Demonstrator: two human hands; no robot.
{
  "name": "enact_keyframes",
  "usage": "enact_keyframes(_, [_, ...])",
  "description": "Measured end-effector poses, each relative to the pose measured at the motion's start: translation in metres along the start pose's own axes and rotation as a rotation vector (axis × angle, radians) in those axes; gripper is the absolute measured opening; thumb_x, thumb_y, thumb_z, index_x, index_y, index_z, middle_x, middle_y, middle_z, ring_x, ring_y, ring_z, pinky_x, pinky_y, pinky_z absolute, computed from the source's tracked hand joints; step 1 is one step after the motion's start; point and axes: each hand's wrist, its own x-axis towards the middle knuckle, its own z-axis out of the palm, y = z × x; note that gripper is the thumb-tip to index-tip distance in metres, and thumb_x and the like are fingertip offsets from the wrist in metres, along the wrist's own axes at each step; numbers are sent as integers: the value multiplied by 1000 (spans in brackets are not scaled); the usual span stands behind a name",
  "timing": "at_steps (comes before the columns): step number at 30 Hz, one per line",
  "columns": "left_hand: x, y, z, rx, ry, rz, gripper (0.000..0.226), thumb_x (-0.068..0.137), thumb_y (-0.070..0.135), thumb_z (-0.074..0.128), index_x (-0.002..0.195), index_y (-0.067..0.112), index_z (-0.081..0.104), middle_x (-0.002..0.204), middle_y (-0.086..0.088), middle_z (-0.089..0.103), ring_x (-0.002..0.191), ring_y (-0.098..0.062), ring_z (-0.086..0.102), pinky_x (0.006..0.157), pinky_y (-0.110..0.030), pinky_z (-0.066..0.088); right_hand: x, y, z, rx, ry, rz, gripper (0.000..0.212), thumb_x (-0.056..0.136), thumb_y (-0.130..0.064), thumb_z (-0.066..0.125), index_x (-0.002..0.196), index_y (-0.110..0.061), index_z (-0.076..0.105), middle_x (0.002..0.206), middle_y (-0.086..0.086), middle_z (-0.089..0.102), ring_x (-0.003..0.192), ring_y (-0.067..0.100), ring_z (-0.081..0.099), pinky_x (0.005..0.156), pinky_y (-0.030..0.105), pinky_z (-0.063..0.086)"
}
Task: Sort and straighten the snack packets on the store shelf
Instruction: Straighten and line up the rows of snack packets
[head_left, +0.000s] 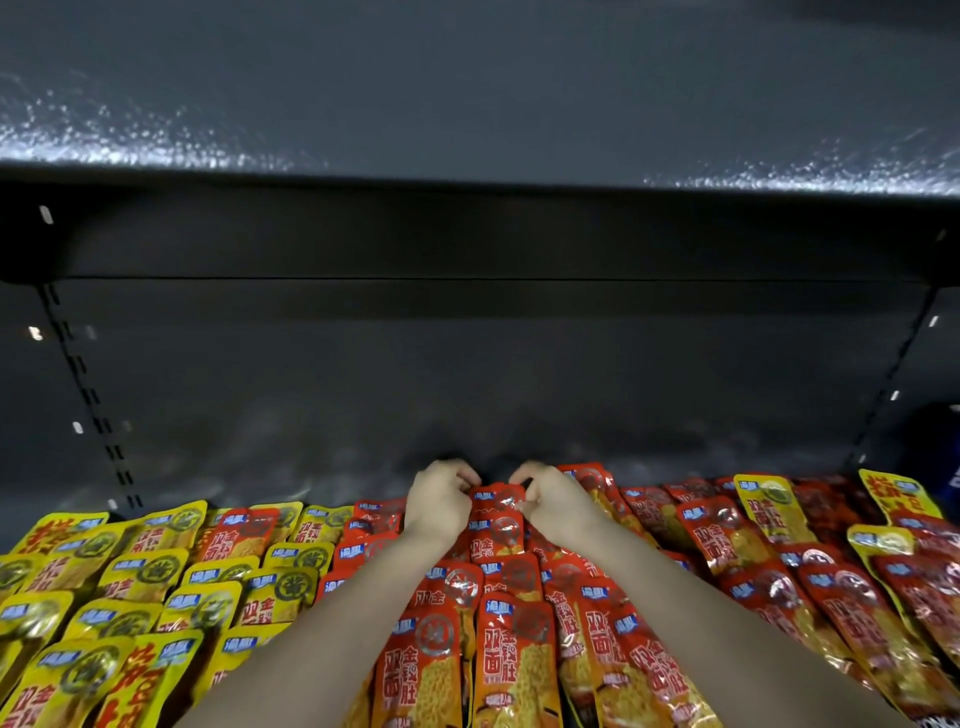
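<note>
Left hand (439, 501): at 6 o'clock in the view, reaching to the back of the red block. Its fingers curl over the top left corner of the rear packet and grip it.
Right hand (553, 501): just at 3 o'clock of the left hand. Thumb and forefinger pinch the same packet's top right corner.
Rear packet (500, 500): red, between the two hands at the far end of the middle column. It overlaps the next red one at its 6 o'clock; which lies on top I cannot tell.
Forearms (322, 639): bare, rising from the 6 o'clock edge over the packets.
Red packets (519, 665): overlapping columns from 6 to 4 o'clock, running front to back. Those towards 4 o'clock lie slanted.
Yellow packets (140, 577): overlapping columns at 8 o'clock, just beside the red block.
Stray red (239, 535): one red packet among the yellow ones, near their back row.
Stray yellows (776, 506): a few among the reds at 4 o'clock, one in the back row, others near the view's edge.
Shelf (260, 467): dark, with a bare strip showing behind the packets.
Back panel (467, 364): dark, behind the shelf, at the view's centre.
Uprights (88, 395): slotted, at 9 and 3 o'clock.
Upper shelf (467, 228): dark, across 12 o'clock.
Blue thing (945, 447): at 3 o'clock, cut off by the edge; I cannot tell what it is.
</note>
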Motion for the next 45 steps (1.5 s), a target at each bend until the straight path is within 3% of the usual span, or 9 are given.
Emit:
enact_keyframes(4, [0,7,0,-30,114,37,31,81,-6,49,85,16,70,89,3,70,85,-12,63,75,-23,49,-3,2,-4,-33,7,-33,29,92,-14,56,121,-17,55,97,5,65,91,16,63,65,16,40])
enact_keyframes(13, [8,3,4,-95,109,125,15,85,2,59,80,12,69,84,1,69,83,-14,64,77,-20,48,-3,3,1,-78,-9,-49,32,93,-14,56,125,-17,53,113,6,64,103,18,61,84,24,47])
enact_keyframes(18, [7,15,-6,-90,12,192,19,91,4,52,103,8,67,104,-4,69,98,-15,62,84,-16,42,-3,-1,2,-123,-13,-85,35,96,-13,49,130,-16,52,122,8,62,113,20,58,95,28,46])
enact_keyframes(24, [-11,18,-34,69,-163,304,27,91,13,53,116,22,60,120,4,62,114,-13,55,99,-34,45,-30,-15,-4,-167,120,-219,34,99,-25,42,130,-15,53,127,5,52,119,19,51,100,27,42])
enact_keyframes(29, [-54,20,-56,267,-334,418,39,91,29,54,130,27,48,133,9,48,126,-13,44,105,-35,37,-86,-17,-14,-272,-44,-326,49,93,-49,45,136,-26,44,134,-10,38,128,8,34,110,30,31])
enact_keyframes(34, [-68,10,-59,495,-391,336,53,93,39,49,142,31,30,151,7,27,141,-16,22,115,-42,21,-111,-13,-12,-276,-195,-361,45,86,-56,51,128,-39,43,126,-20,37,123,1,30,110,30,25])
enact_keyframes(45, [-87,-10,-70,513,-254,383,31,93,37,47,123,28,51,130,8,50,127,-15,37,108,-34,31,-115,-29,0,-303,-162,-352,43,93,-50,45,133,-33,42,131,-15,39,126,7,31,109,33,28])
